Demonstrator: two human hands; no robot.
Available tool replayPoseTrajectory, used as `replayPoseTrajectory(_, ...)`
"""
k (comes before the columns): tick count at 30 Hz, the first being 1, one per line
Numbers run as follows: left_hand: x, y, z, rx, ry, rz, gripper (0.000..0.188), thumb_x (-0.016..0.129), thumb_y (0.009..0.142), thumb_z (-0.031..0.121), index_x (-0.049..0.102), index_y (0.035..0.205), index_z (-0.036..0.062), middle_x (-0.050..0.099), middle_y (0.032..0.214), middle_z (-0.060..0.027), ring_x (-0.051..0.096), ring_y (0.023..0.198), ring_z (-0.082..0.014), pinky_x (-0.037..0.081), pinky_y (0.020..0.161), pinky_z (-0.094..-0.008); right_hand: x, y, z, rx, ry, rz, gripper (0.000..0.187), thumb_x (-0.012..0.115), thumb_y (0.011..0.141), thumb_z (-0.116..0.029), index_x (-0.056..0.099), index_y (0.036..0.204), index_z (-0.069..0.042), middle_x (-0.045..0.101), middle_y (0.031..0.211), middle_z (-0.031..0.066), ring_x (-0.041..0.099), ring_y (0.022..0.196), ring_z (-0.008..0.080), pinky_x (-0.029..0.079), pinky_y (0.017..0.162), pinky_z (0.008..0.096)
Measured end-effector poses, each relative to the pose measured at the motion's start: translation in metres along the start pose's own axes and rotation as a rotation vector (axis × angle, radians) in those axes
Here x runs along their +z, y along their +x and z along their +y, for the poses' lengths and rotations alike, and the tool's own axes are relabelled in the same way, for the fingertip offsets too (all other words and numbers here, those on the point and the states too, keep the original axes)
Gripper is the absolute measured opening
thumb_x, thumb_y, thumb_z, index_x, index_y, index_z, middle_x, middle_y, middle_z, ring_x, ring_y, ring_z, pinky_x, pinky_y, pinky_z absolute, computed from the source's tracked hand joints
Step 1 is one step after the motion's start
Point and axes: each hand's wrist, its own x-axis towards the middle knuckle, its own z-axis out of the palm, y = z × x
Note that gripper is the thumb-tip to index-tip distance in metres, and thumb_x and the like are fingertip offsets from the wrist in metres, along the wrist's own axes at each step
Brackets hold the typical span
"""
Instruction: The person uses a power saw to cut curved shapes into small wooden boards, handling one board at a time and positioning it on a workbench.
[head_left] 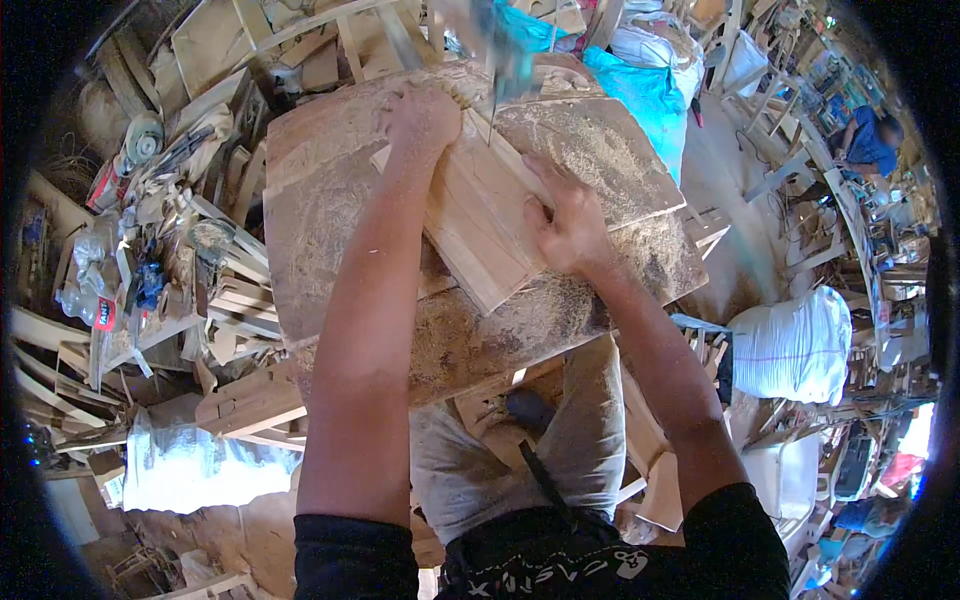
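Observation:
A flat, pale wooden board [480, 225] lies at a slant on the sawdust-covered work table [340, 200]. My left hand [425, 122] presses on its far left part, fingers bent over the wood; their tips are partly hidden. With the thumb on top, my right hand [568, 218] grips the board's right edge. Between my hands, a thin upright saw blade [491, 100] meets the board near its far end. The blue-green machine part [514, 65] above the blade is blurred.
Wood offcuts [240, 300] and a plastic bottle [85, 305] crowd the left side. Teal sacking [640, 95] lies beyond the table's far right edge. A stuffed white sack [795, 345] stands at the right. Farther off, a person in blue [868, 140] sits among timber.

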Motion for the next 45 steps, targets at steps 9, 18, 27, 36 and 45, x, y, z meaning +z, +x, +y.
replayPoseTrajectory(9, -0.009, -0.008, 0.018, -0.061, 0.006, -0.022, 0.055, 0.050, 0.095, 0.027, 0.056, 0.144, 0.0026, 0.040, 0.160, -0.0204, 0.033, 0.148, -0.0437, 0.026, 0.117, -0.0660, -0.002, 0.001, 0.003, 0.077, -0.022, -0.027, 0.051, 0.062, 0.089, -0.011, 0.059, 0.138, 0.002, 0.063, 0.132, 0.0308, 0.063, 0.121, 0.0463, 0.050, 0.106, 0.0466)
replayPoseTrajectory(18, 0.023, 0.033, 0.000, 0.040, 0.096, -0.104, 0.052, 0.052, 0.094, 0.027, 0.063, 0.138, 0.0028, 0.050, 0.154, -0.0221, 0.033, 0.149, -0.0460, 0.022, 0.118, -0.0686, 0.003, 0.003, 0.005, 0.036, -0.044, 0.009, 0.051, 0.063, 0.089, -0.013, 0.059, 0.138, 0.000, 0.065, 0.126, 0.0327, 0.064, 0.117, 0.0481, 0.051, 0.104, 0.0495)
replayPoseTrajectory(27, 0.008, 0.019, 0.007, 0.023, 0.028, -0.007, 0.052, 0.051, 0.096, 0.028, 0.060, 0.141, 0.0029, 0.049, 0.155, -0.0225, 0.033, 0.149, -0.0465, 0.025, 0.117, -0.0698, 0.013, 0.008, 0.013, -0.065, -0.073, 0.119, 0.050, 0.063, 0.089, -0.022, 0.060, 0.135, -0.002, 0.070, 0.101, 0.0326, 0.068, 0.092, 0.0521, 0.056, 0.088, 0.0574)
replayPoseTrajectory(36, -0.025, -0.019, 0.046, 0.220, 0.203, 0.017, 0.046, 0.050, 0.093, 0.023, 0.068, 0.125, -0.0050, 0.067, 0.128, -0.0277, 0.064, 0.121, -0.0460, 0.050, 0.104, -0.0545, 0.002, 0.005, 0.020, 0.027, -0.066, 0.079, 0.050, 0.061, 0.087, -0.019, 0.060, 0.134, -0.001, 0.070, 0.105, 0.0309, 0.068, 0.096, 0.0494, 0.057, 0.087, 0.0566)
replayPoseTrajectory(45, 0.021, 0.045, -0.004, 0.073, 0.164, -0.061, 0.058, 0.057, 0.093, 0.028, 0.055, 0.145, 0.0035, 0.043, 0.160, -0.0188, 0.039, 0.146, -0.0415, 0.027, 0.116, -0.0674, 0.011, 0.014, -0.003, -0.022, -0.021, 0.071, 0.050, 0.062, 0.086, -0.015, 0.060, 0.133, 0.002, 0.068, 0.114, 0.0318, 0.066, 0.106, 0.0502, 0.053, 0.097, 0.0539)
